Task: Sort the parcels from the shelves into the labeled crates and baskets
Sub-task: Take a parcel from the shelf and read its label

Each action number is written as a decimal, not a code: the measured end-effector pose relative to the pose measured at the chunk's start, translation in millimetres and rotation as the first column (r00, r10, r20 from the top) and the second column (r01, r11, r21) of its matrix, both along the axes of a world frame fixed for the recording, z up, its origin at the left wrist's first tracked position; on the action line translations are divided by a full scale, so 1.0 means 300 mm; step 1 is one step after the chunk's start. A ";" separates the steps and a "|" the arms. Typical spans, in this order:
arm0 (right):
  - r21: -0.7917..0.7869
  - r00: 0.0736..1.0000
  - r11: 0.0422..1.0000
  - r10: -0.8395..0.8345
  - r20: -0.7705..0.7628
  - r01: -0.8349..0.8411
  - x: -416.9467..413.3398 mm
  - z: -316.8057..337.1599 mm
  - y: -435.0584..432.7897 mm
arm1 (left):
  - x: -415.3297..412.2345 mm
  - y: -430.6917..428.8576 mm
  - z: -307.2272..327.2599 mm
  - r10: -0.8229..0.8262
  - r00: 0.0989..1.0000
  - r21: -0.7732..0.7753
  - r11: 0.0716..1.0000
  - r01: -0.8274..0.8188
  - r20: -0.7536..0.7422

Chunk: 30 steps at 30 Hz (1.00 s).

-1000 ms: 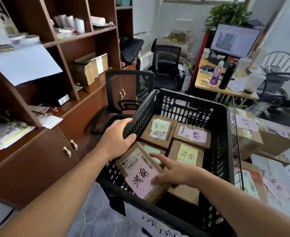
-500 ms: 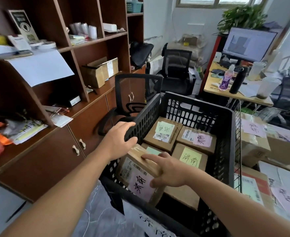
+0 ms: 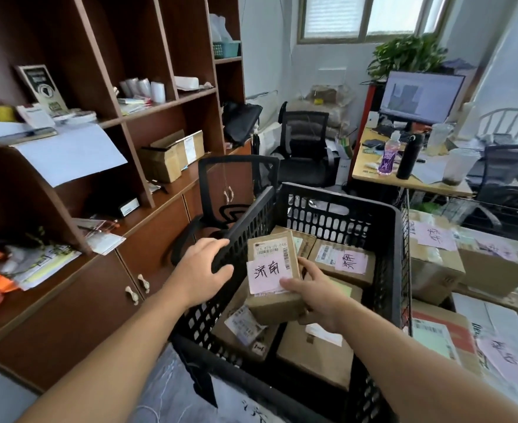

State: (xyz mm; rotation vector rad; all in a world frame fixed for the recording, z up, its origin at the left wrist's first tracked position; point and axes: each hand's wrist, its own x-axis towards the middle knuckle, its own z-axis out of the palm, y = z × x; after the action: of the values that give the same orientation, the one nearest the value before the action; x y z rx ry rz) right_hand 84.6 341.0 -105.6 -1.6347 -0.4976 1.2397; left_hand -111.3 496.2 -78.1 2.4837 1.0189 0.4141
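— Parcel [image 3: 271,276]: where does the head view put it?

— In the right hand [image 3: 315,297], held on end over the other parcels [image 3: 340,264] inside the black crate [image 3: 343,206]. Its pink label [image 3: 266,274] faces the camera. The thumb lies across the label's lower corner and the fingers wrap the right side (their tips are hidden behind the box).

— And the left hand [image 3: 202,270]?

— It grips the crate's left rim, fingers curled over the top edge. It carries no parcel.

— Which step is that, then?

— Placing, I'd say. The writing on this label seems to match the pink one on the neighbour already inside, so this crate looks like the right one. The parcel isn't set down yet. Whether its bottom edge touches the box beneath, I cannot tell.

— What does the next move call for?

— Tipping it flat, label up, and lowering it onto the others. The floor of the crate looks nearly covered, so it will likely have to sit on top. A level spot matters, or it may slide (the boxes below lie at uneven heights). The left hand should steady the rim meanwhile. After that, I'd expect a turn to the shelves [image 3: 160,123], where boxes [image 3: 172,157] sit.
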 end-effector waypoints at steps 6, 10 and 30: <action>0.063 0.976 0.977 -0.199 -0.085 0.205 -0.025 -0.042 0.082 | 0.050 0.060 -0.005 -0.092 0.988 -0.015 0.996 0.091 -0.121; 0.001 0.995 0.995 -0.097 0.031 0.097 0.007 -0.052 0.098 | 0.092 0.141 -0.008 -0.140 0.987 -0.018 0.990 0.139 -0.081; -0.506 0.652 0.797 0.580 0.488 -0.330 -0.032 0.093 -0.097 | 0.301 0.239 0.044 -0.515 0.853 -0.031 0.854 0.519 0.081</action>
State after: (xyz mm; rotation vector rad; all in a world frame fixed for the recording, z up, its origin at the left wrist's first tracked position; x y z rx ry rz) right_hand 74.9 311.8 -77.8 -2.3730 -1.2332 1.1663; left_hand -21.0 568.0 -64.8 2.5429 0.2934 0.2908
